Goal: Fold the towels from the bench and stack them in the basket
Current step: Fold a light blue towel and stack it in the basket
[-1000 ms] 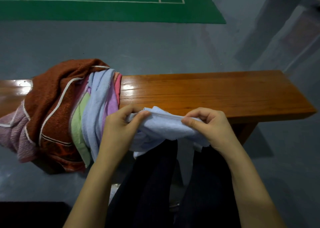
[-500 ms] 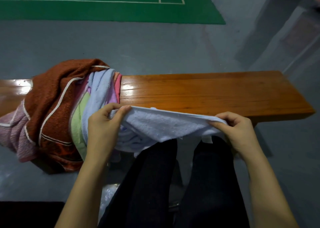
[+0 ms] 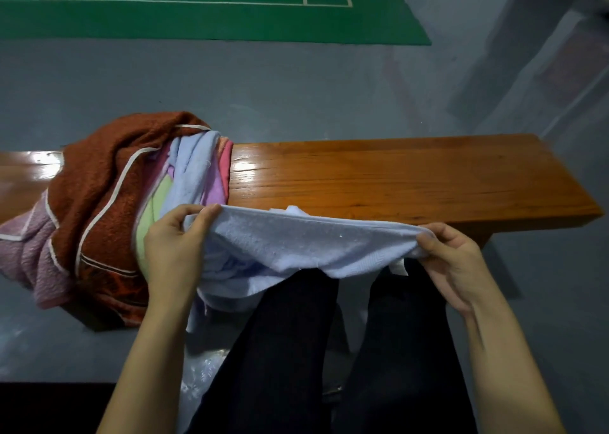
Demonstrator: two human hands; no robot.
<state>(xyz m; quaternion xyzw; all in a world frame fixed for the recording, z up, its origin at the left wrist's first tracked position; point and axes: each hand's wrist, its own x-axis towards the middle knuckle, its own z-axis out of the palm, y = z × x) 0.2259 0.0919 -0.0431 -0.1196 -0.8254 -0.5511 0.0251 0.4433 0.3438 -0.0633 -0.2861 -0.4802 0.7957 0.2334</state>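
We held a pale blue terry towel [image 3: 296, 249] stretched over our knees, left hand [image 3: 174, 245] and right hand [image 3: 451, 259] each pinching a top corner. Unfolded pile [image 3: 108, 203] waited on the glossy wooden table [image 3: 412, 183]. Likely next: lay flat, fold. Basket unseen.

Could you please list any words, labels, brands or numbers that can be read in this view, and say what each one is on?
No text can be read anywhere in this view.
The small white tag on the light blue towel, held between the left hand and the right hand: too small and blurred to show any print.
The green court mat: only white lines, no writing.
The wooden bench and the towel pile: no markings.
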